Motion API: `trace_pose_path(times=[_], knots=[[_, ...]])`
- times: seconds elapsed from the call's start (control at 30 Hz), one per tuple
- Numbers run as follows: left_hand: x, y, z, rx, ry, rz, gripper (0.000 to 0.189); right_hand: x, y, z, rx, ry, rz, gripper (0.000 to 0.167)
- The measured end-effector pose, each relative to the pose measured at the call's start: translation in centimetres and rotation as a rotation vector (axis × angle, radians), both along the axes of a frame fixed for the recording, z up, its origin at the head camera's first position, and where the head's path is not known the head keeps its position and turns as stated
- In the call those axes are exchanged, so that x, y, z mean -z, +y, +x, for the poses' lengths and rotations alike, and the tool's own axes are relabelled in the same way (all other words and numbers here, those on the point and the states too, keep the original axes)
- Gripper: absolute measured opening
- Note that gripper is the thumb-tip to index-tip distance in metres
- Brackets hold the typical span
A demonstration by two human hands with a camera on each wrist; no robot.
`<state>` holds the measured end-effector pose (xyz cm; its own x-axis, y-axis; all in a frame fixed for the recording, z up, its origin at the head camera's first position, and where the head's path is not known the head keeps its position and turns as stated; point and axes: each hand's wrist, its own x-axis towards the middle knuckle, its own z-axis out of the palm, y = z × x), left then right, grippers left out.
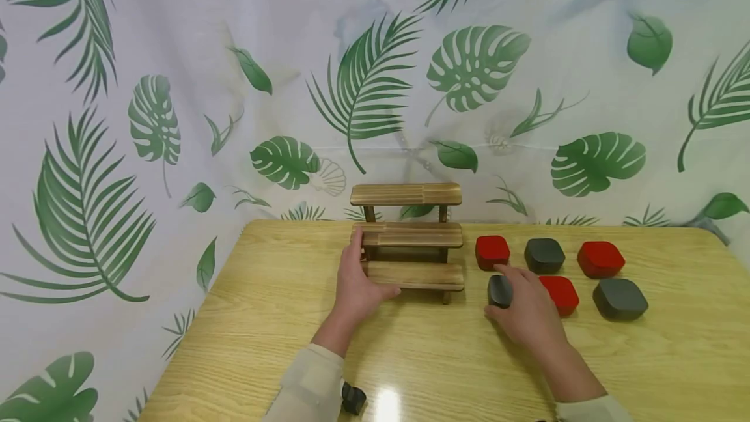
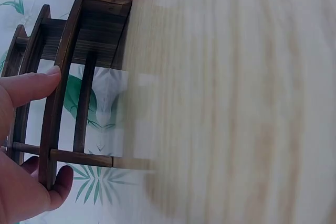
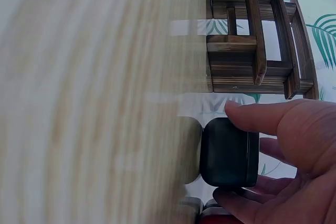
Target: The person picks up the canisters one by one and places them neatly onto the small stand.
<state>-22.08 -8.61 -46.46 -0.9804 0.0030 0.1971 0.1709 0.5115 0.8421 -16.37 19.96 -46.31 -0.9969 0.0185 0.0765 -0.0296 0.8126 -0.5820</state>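
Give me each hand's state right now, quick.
Left hand: holding the wooden stand at its left side.
Right hand: holding a dark box between thumb and fingers.

Hung with white cloth [image 1: 281, 109], printed in green leaves [image 1: 477, 64], behind and left of a wood-grain counter [image 1: 433, 350] catching bright glare [image 1: 387, 404].

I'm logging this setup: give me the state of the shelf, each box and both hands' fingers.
Left fingers: gripping the shelf.
Shelf: upright on the table.
Right fingers: holding the left dark box.
Left dark box: upright.
Other dark boxes: on the table.
Outer red boxes: on the table.
Middle red box: on the table, partly hidden.
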Motion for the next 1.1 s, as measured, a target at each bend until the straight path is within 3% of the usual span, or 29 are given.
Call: trace_pose_path(times=[0.3, 0.53, 1.1], knots=[[0.06, -0.38, -0.06, 0.015, -0.028, 0.051, 0.127, 0.17, 0.09, -0.13, 0.000, 0.035, 0.028, 0.062], [0.14, -0.55, 0.05, 0.020, -0.030, 0.128, 0.123, 0.06, 0.03, -0.02, 0.001, 0.052, 0.030, 0.062], [0.71, -0.73, -0.07, 0.006, -0.011, 0.172, 0.121, -0.06, -0.48, 0.11, 0.005, 0.043, 0.004, 0.061]])
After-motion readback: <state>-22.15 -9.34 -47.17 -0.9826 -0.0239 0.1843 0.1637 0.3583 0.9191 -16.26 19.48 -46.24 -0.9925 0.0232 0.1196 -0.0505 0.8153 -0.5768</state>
